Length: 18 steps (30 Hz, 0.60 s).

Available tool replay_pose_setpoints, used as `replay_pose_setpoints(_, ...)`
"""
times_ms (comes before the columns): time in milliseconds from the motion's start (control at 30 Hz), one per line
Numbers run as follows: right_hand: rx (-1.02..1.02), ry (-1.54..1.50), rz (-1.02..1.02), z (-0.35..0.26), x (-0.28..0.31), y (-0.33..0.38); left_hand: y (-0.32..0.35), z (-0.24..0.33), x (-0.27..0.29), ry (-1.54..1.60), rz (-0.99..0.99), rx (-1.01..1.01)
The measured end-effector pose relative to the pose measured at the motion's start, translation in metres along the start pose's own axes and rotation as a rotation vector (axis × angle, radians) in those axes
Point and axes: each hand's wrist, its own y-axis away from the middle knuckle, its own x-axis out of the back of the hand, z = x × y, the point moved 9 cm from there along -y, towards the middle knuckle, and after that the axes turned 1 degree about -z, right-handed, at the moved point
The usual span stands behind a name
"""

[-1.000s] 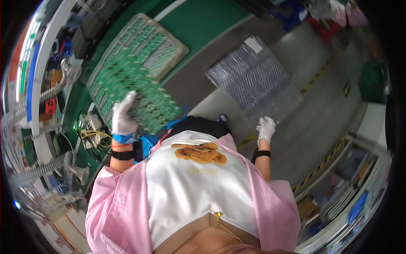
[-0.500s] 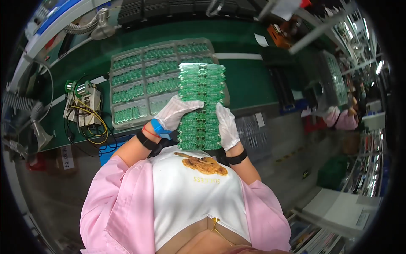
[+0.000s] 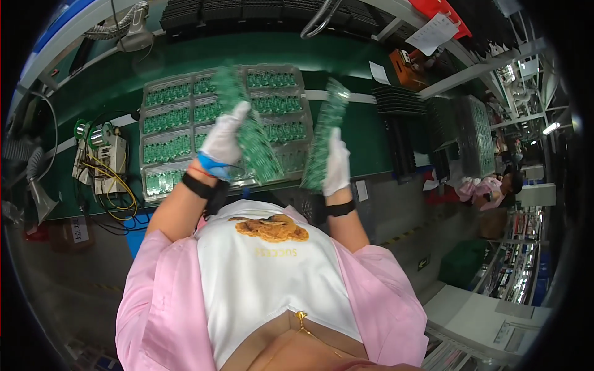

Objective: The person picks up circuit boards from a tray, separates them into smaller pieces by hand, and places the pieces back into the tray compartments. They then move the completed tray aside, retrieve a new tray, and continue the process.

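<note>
My gloved left hand (image 3: 224, 139) is closed on a long strip of green circuit boards (image 3: 257, 145), blurred by motion and tilted, its top leaning left. In my gloved right hand (image 3: 336, 164) is a second such strip (image 3: 323, 139), gripped near its lower right side and leaning right. A gap shows between the two strips. Beneath and behind them lies a clear compartment tray (image 3: 190, 105) with rows of small green boards in its cells. The left strip covers part of the tray's middle column.
At the left stands a small device with yellow and black cables (image 3: 111, 161). Black racks (image 3: 399, 102) and another tray of boards (image 3: 481, 133) are at the right, near an orange box (image 3: 408, 67). Another person in pink (image 3: 486, 190) is further right.
The single wide circuit board panel held in both hands is now two separate strips, one per hand. My hands have moved apart, and both strips tilt outward at the top.
</note>
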Motion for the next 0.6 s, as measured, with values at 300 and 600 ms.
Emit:
replay_pose_setpoints(300,-0.172,0.663,0.177,0.135,0.200,-0.164,0.054,0.025,0.056,-0.214,0.347,-0.436)
replay_pose_setpoints(600,-0.080,1.446,0.021,0.028,0.121,-0.150,0.160,0.031,0.039,-1.719,0.690,-0.557)
